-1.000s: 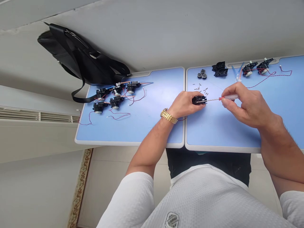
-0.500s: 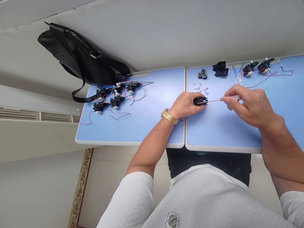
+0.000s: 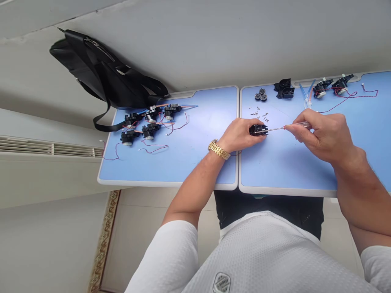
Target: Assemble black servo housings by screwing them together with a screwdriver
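My left hand point(image 3: 241, 133) is closed around a small black plastic housing point(image 3: 259, 130), pinned on the right-hand blue table between thumb and fingers. In my right hand point(image 3: 320, 132) is a screwdriver point(image 3: 275, 129), gripped by its clear handle and lying nearly level. Its thin metal shaft points left, and the tip touches the housing or lies just over it; which one I cannot tell. Just beyond the housing lie several small screws point(image 3: 265, 116). Part of the housing is hidden under my left fingers.
Several black motor units with wires point(image 3: 149, 130) lie on the left table. Farther back on the right are round black-and-silver parts point(image 3: 260, 95), black shells point(image 3: 284, 88), cable ties point(image 3: 307, 95) and two wired units point(image 3: 322, 87). A black bag point(image 3: 104, 73) leans against the wall.
My right fingers have shifted slightly on the screwdriver handle. The left hand and the housing stay in place; the whole view has moved only a little.
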A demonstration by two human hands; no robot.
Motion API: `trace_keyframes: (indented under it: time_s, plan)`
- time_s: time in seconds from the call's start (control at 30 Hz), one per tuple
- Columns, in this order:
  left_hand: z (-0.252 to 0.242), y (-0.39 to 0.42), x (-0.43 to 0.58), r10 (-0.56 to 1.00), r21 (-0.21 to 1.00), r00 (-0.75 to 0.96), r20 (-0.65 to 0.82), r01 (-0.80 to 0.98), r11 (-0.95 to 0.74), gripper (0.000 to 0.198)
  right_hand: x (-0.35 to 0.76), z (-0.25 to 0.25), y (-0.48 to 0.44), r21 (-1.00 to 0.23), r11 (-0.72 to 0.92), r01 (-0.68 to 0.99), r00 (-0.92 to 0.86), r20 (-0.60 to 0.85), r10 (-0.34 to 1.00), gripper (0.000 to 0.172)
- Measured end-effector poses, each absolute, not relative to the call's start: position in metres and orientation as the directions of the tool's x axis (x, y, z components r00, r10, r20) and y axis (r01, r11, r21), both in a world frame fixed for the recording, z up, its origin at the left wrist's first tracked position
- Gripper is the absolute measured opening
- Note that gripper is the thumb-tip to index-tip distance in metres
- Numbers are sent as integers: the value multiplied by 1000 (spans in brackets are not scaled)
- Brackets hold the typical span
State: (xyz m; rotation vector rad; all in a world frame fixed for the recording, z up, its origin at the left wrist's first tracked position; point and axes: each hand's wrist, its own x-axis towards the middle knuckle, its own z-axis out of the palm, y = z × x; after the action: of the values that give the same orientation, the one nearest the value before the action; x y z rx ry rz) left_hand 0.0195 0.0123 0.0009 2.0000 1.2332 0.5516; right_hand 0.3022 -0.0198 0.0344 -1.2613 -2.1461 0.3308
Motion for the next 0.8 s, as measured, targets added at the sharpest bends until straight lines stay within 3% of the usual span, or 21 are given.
trace_keyframes:
  time_s: [0.27, 0.57, 0.8]
  plan:
    - [1, 13, 19, 895, 764, 445, -9, 581, -281, 29, 295, 44, -25, -618, 528, 582, -404, 344, 848, 17]
    - [2, 12, 20, 895, 771, 446, -17, 576, -272, 27, 303, 38, -20, -524, 528, 668, -388, 360, 848, 49]
    - [3, 11, 20, 897, 778, 442, -22, 571, -262, 28, 298, 40, -25, -600, 517, 610, -374, 357, 856, 24]
